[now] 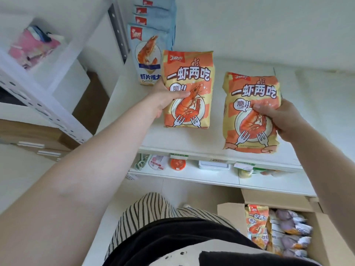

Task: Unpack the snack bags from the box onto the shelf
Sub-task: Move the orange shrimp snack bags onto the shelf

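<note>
My left hand (pixel 163 100) grips an orange-and-yellow shrimp-print snack bag (pixel 187 89) at centre frame, thumb curled over its front, fingers hidden behind its left edge. My right hand (pixel 276 120) pinches a second orange-and-yellow shrimp snack bag (pixel 251 112) at centre right, fingers curled over its right side. Both bags are upright, long axis vertical, held over the white shelf board (pixel 221 143); whether their bottoms touch it I can't tell.

The left-hand bag is just beside the row of pale blue shrimp-chip bags (pixel 149 54) standing at upper centre, overlapping the front one's right edge. It is the nearer to that row, so I judge it goes down first, with the right-hand bag next to it. Open shelf lies to the right of both, nothing blocking there.

Brown cardboard box (pixel 326 237) sits open at lower right, below my right arm, with another orange shrimp bag (pixel 256 223) and purple-and-silver packets (pixel 292 233) inside: more left to unpack. A lower shelf (pixel 192 175) with small containers shows under the board. Grey perforated metal upright (pixel 119 29) rises left of the blue row.
</note>
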A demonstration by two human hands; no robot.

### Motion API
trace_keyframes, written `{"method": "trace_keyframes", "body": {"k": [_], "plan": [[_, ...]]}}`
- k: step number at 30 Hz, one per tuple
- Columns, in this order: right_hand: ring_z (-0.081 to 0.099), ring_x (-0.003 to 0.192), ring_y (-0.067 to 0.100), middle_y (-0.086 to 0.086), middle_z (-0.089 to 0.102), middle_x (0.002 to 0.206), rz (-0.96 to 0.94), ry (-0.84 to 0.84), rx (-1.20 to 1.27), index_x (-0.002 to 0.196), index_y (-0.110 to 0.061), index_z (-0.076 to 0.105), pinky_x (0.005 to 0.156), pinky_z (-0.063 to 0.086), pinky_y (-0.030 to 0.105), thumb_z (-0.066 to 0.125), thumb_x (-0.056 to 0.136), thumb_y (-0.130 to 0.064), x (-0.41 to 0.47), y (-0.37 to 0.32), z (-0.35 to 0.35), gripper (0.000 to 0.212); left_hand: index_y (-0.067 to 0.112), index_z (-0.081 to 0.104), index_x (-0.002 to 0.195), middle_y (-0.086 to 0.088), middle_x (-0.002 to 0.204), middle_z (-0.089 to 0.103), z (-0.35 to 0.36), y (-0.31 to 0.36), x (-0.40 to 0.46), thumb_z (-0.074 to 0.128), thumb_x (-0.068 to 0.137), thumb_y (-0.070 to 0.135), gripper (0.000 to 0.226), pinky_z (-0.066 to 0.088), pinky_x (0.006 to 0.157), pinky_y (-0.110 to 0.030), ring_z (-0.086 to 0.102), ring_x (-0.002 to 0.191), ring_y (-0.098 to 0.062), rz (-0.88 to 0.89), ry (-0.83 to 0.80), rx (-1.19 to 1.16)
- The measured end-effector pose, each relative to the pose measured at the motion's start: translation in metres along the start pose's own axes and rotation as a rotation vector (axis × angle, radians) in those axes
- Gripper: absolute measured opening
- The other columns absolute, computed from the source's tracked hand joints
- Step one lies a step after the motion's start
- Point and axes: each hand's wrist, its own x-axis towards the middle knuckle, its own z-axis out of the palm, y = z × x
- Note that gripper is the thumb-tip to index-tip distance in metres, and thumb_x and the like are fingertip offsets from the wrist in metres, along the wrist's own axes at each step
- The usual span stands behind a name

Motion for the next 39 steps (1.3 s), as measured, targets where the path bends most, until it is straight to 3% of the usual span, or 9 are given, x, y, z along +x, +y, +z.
{"method": "trace_keyframes", "body": {"k": [3,13,17,22,27,30,32,35,39], "plan": [[0.074,0.085,0.022,0.002,0.076,0.099,-0.030,0.037,0.011,0.102,-0.020,0.066,0.071,0.062,0.036,0.078,0.079,-0.015,0.020,-0.001,-0.004,0.027,0.021,0.058,0.121,0.007,0.105,0.072,0.012,0.008,0.019,0.090,0.060,0.018,0.069,0.055,0.082,-0.035,0.068,0.095,-0.013,0.065,0.051,0.000],[0.073,0.093,0.026,0.003,0.074,0.103,-0.088,0.162,0.106,0.101,-0.026,0.063,0.078,0.060,0.043,0.083,0.074,-0.009,0.056,0.025,-0.004,0.038,0.018,0.052,0.123,-0.002,0.109,0.070,0.038,0.037,0.070,0.082,0.072,0.030,0.061,0.057,0.081,-0.038,0.070,0.094,-0.018,0.150,-0.045,-0.115],[0.071,0.098,0.032,0.011,0.073,0.109,-0.130,0.126,0.153,0.104,-0.024,0.063,0.085,0.057,0.052,0.083,0.072,-0.007,0.052,0.031,-0.005,0.042,0.019,0.056,0.118,0.002,0.107,0.069,0.029,0.064,0.083,0.080,0.075,0.019,0.049,0.052,0.069,-0.020,0.067,0.091,-0.011,0.246,-0.008,0.054],[0.072,0.094,0.032,0.013,0.073,0.105,-0.147,0.011,0.271,0.115,-0.009,0.061,0.077,0.061,0.045,0.093,0.055,-0.025,0.034,0.044,0.005,0.070,0.019,0.062,0.099,0.001,0.095,0.067,0.030,0.073,0.088,0.077,0.080,0.018,0.024,0.050,0.052,-0.014,0.066,0.078,-0.011,0.258,0.055,0.238],[0.072,0.095,0.030,0.013,0.073,0.106,-0.184,-0.023,0.224,0.123,-0.001,0.053,0.074,0.059,0.039,0.089,0.050,-0.021,0.036,0.038,0.053,0.084,0.021,0.063,0.085,0.002,0.084,0.068,0.036,0.071,0.092,0.073,0.084,0.025,0.011,0.053,0.061,-0.023,0.067,0.072,-0.011,0.255,0.046,0.185],[0.072,0.098,0.025,0.010,0.072,0.110,-0.221,-0.008,0.201,0.123,-0.007,0.052,0.078,0.060,0.037,0.090,0.055,-0.013,0.042,0.030,0.084,0.078,0.009,0.065,0.100,-0.004,0.093,0.071,0.038,0.073,0.090,0.057,0.093,0.045,0.038,0.049,0.071,-0.023,0.068,0.082,-0.013,0.225,0.001,0.273],[0.072,0.097,0.019,0.006,0.071,0.110,-0.224,0.005,0.172,0.122,-0.013,0.050,0.077,0.060,0.033,0.088,0.058,-0.011,0.044,0.029,0.098,0.075,0.004,0.065,0.107,-0.004,0.096,0.071,0.034,0.073,0.086,0.049,0.096,0.048,0.048,0.045,0.066,-0.015,0.065,0.079,-0.007,0.275,0.002,0.401],[0.071,0.097,0.015,0.005,0.069,0.113,-0.194,0.022,0.178,0.123,-0.015,0.047,0.075,0.059,0.029,0.090,0.062,-0.008,0.045,0.035,0.108,0.074,0.011,0.065,0.099,0.001,0.096,0.068,0.022,0.073,0.082,0.053,0.096,0.040,0.032,0.043,0.066,-0.004,0.062,0.080,0.001,0.424,-0.044,0.499],[0.070,0.100,0.019,0.008,0.067,0.117,-0.183,0.030,0.222,0.124,-0.014,0.045,0.077,0.060,0.034,0.088,0.059,-0.015,0.048,0.040,0.110,0.078,0.029,0.065,0.094,0.008,0.105,0.067,0.007,0.077,0.073,0.070,0.083,0.038,0.015,0.050,0.086,-0.018,0.063,0.098,-0.006,0.495,-0.297,0.504]]}}
